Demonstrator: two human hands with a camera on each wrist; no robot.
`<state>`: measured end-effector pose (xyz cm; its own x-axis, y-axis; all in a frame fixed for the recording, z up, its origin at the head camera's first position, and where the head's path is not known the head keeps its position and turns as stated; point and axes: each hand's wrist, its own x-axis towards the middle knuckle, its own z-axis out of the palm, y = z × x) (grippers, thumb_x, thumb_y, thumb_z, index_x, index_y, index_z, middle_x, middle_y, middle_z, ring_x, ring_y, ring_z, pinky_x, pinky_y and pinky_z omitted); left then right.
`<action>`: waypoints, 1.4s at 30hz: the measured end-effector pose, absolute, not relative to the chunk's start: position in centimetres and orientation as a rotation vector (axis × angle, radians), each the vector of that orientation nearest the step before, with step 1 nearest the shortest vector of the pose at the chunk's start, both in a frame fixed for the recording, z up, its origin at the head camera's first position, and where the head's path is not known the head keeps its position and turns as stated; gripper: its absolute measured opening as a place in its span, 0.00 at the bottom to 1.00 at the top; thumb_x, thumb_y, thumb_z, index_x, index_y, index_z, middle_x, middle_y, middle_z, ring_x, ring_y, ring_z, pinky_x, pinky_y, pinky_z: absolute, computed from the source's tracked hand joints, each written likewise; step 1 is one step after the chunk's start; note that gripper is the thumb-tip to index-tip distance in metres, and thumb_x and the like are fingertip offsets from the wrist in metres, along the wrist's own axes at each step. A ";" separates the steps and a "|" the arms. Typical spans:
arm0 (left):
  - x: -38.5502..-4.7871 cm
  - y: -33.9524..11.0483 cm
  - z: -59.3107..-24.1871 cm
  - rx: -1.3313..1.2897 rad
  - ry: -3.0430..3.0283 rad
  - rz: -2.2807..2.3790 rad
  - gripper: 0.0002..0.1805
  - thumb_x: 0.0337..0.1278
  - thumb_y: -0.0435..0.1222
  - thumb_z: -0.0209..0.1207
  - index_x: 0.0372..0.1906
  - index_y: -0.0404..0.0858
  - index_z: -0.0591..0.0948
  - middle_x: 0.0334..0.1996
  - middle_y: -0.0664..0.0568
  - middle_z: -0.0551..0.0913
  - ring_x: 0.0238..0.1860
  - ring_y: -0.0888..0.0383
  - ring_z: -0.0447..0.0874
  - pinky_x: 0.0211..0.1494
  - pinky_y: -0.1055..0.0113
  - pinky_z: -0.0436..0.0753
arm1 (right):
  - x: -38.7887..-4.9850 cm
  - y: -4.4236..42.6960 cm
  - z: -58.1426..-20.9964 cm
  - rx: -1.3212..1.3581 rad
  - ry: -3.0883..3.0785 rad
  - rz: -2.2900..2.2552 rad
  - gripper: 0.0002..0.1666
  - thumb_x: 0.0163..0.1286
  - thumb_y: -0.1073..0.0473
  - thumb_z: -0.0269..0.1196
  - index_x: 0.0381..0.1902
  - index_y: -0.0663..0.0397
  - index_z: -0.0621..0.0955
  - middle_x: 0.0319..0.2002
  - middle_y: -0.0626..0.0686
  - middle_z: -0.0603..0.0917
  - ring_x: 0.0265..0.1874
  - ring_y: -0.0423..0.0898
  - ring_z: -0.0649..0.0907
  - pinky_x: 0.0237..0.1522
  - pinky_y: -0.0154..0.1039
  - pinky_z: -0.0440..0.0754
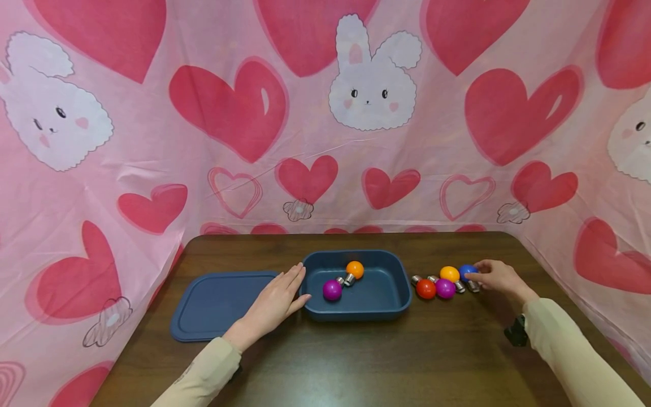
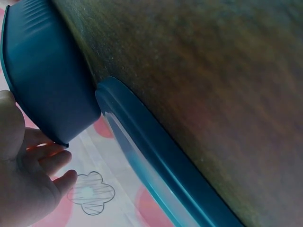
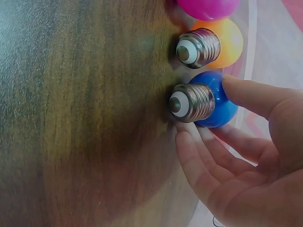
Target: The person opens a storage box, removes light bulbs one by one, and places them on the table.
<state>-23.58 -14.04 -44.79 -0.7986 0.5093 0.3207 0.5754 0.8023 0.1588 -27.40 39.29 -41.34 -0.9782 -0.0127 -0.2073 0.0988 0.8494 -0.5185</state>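
Note:
At the right of the table, my right hand pinches a blue light bulb between thumb and fingers, its metal screw base facing the wrist camera. Beside it lie an orange bulb, a purple bulb and a red bulb. My left hand rests with fairly straight fingers against the left rim of a dark blue box. Inside this box are an orange bulb and a purple bulb. In the left wrist view, the fingers touch the rim of the box.
A flat blue lid lies on the brown wooden table, left of the box and partly behind the left hand. Behind the table hangs a pink cloth with hearts and rabbits. Another metal screw base shows among the bulbs at right.

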 end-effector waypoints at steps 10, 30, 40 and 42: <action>-23.7 -13.9 -44.8 -0.828 -2.740 -0.357 0.37 0.66 0.50 0.58 0.71 0.32 0.68 0.72 0.41 0.69 0.72 0.46 0.70 0.72 0.47 0.72 | -27.4 39.4 -41.3 0.089 2.797 -0.816 0.43 0.69 0.41 0.62 0.59 0.79 0.70 0.48 0.75 0.79 0.33 0.44 0.85 0.41 0.42 0.89; -23.4 -14.0 -44.6 -0.820 -2.753 -0.367 0.37 0.67 0.52 0.58 0.72 0.32 0.67 0.73 0.41 0.68 0.73 0.47 0.69 0.73 0.48 0.71 | -26.9 39.2 -39.5 -0.039 2.956 -0.735 0.36 0.70 0.43 0.61 0.56 0.74 0.75 0.51 0.74 0.81 0.44 0.62 0.82 0.51 0.60 0.82; -23.4 -14.0 -44.7 -0.818 -2.762 -0.367 0.38 0.67 0.52 0.57 0.72 0.33 0.67 0.73 0.41 0.68 0.73 0.46 0.69 0.73 0.47 0.70 | -26.9 37.2 -37.7 -0.123 3.006 -0.734 0.36 0.71 0.42 0.60 0.59 0.71 0.74 0.54 0.72 0.81 0.48 0.64 0.81 0.54 0.62 0.81; -23.4 -14.0 -44.7 -0.819 -2.761 -0.367 0.38 0.67 0.52 0.57 0.72 0.33 0.67 0.73 0.41 0.67 0.73 0.46 0.69 0.73 0.47 0.70 | -26.9 36.6 -37.6 -0.150 3.018 -0.732 0.36 0.70 0.43 0.61 0.58 0.71 0.75 0.53 0.72 0.81 0.48 0.65 0.81 0.54 0.62 0.81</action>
<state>-23.42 -13.97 -44.71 -0.8149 0.4992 0.2946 0.5589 0.8115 0.1708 -26.89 36.64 -37.58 -0.9948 -0.1014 -0.0093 -0.0859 0.8846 -0.4583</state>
